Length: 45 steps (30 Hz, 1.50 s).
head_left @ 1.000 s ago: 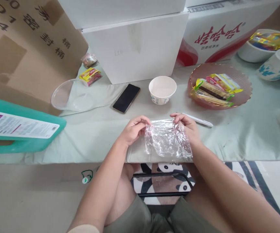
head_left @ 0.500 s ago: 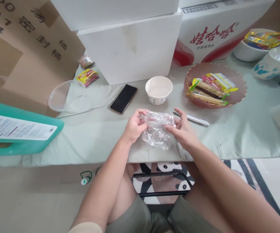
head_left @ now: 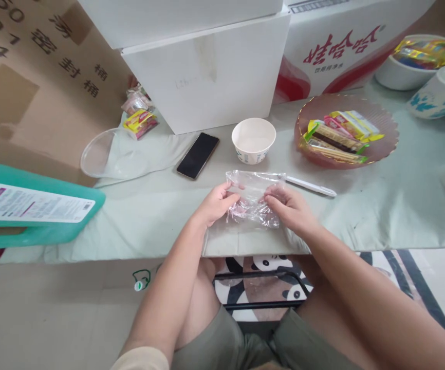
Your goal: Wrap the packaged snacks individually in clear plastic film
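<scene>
A crinkled clear plastic bag [head_left: 254, 205] is stretched between my two hands, just above the table's front edge. My left hand [head_left: 219, 202] pinches its left side between thumb and fingers. On the opposite side, my right hand [head_left: 289, 206] grips it, with the fingertips partly seen through the film. Behind the bag stands a white paper bowl [head_left: 253, 141] with a blue-green pattern low on its wall. A white pen [head_left: 311, 186] lies beside my right hand, one end hidden by the bag and hand. Left of the bowl rests a dark-screened phone [head_left: 198, 155].
A pink scalloped bowl [head_left: 303, 110] holds several wrapped snacks at right. White boxes [head_left: 207, 77] stand along the back. At left are a clear plastic lid [head_left: 91, 154], a yellow snack packet [head_left: 140, 123], a green jug [head_left: 91, 198] and a cardboard box [head_left: 45, 103].
The bag's upper part now stands flatter and more spread, reaching higher behind my fingers. My right hand's fingers have curled in closer on the bag. The view has shifted slightly.
</scene>
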{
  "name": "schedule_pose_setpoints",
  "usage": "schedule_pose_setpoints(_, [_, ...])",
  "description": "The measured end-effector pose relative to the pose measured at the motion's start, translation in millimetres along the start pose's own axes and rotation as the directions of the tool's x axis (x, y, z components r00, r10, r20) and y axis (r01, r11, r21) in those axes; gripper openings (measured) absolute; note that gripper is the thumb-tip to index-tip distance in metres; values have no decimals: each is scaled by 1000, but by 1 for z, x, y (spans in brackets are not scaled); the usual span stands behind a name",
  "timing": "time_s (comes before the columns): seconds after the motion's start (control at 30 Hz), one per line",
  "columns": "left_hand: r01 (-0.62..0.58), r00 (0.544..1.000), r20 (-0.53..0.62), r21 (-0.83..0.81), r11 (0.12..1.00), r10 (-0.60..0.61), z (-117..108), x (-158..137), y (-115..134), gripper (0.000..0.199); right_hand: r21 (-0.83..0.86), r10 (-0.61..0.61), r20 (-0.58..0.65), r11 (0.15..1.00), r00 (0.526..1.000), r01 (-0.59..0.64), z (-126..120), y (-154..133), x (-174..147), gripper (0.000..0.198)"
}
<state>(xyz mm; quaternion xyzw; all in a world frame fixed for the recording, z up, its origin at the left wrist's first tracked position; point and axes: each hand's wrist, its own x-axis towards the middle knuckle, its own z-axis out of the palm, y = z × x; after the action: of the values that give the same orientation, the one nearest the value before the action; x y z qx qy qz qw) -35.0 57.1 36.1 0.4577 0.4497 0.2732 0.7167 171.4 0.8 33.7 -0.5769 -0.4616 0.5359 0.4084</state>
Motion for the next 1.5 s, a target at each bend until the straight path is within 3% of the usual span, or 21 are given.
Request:
schedule_pose_setpoints(0.13, [-11, 999, 41, -48, 999, 13, -9, -3, 0, 31, 31, -20, -18, 999, 1000, 21, 0, -1, -1, 27])
schedule_pose_setpoints(0.33, [-37, 998, 33, -195, 980, 45, -17, -2, 4, 20, 268, -19, -52, 963, 998, 32, 0, -2, 2, 10])
schedule_pose_setpoints(0.4, [-77, 996, 23, -207, 975, 84, -18, -1, 3, 26, 288, -25, -30, 957, 999, 33, -1, -1, 4, 13])
schedule_pose_setpoints(0.5, [-151, 987, -63, -85, 985, 146, -17, -1, 0, 27, 167, -90, 13, 982, 996, 86, -3, 2, 6, 20])
schedule_pose_setpoints(0.57, [-168, 978, -120, 27, 985, 170, -14, -2, -1, 25, 82, -95, -38, 992, 995, 98, -1, 3, 6, 18])
schedule_pose_setpoints(0.7, [-180, 975, -119, 79, 980, 189, -9, -5, -2, 36, 181, -68, -187, 978, 980, 103, 3, 4, 6, 50])
schedule_pose_setpoints(0.77, [-206, 971, -105, 89, 975, 214, -9, -5, -2, 44, 194, -62, -139, 977, 988, 89, 2, 3, 5, 56])
schedule_pose_setpoints(0.9, [-244, 966, -67, 85, 966, 250, -13, -4, -3, 71, 126, -82, -86, 988, 993, 92, -5, 0, 5, 33])
schedule_pose_setpoints(0.97, [-244, 969, -13, 79, 967, 246, -13, -5, -2, 78, 143, -91, -70, 985, 993, 100, -8, -3, 5, 31])
schedule_pose_setpoints(1.07, [-212, 976, 74, 73, 975, 207, -10, -7, 0, 81, 40, -21, 135, 999, 991, 16, -7, -7, 4, 32])
schedule_pose_setpoints(1.17, [-231, 973, 0, -55, 971, 232, -3, -7, 3, 90, -97, 54, 244, 995, 968, -31, 1, -8, 1, 26])
schedule_pose_setpoints(1.23, [-239, 971, -47, -193, 952, 235, 2, -5, 3, 86, -27, 34, 184, 999, 982, -30, 8, -7, 0, 28])
schedule_pose_setpoints(1.3, [-162, 984, 38, -250, 955, 177, 8, -4, 2, 69, 88, -2, 116, 996, 993, -8, 13, -6, 0, 32])
schedule_pose_setpoints(1.4, [-44, 985, 161, -132, 990, 65, 15, -3, -2, 43, 77, -56, 106, 996, 993, 48, 17, -6, 0, 30])
schedule_pose_setpoints(1.5, [-59, 996, 71, 7, 998, 58, 17, -4, -3, 29, -73, -73, 70, 994, 995, 78, 15, -4, 0, 28])
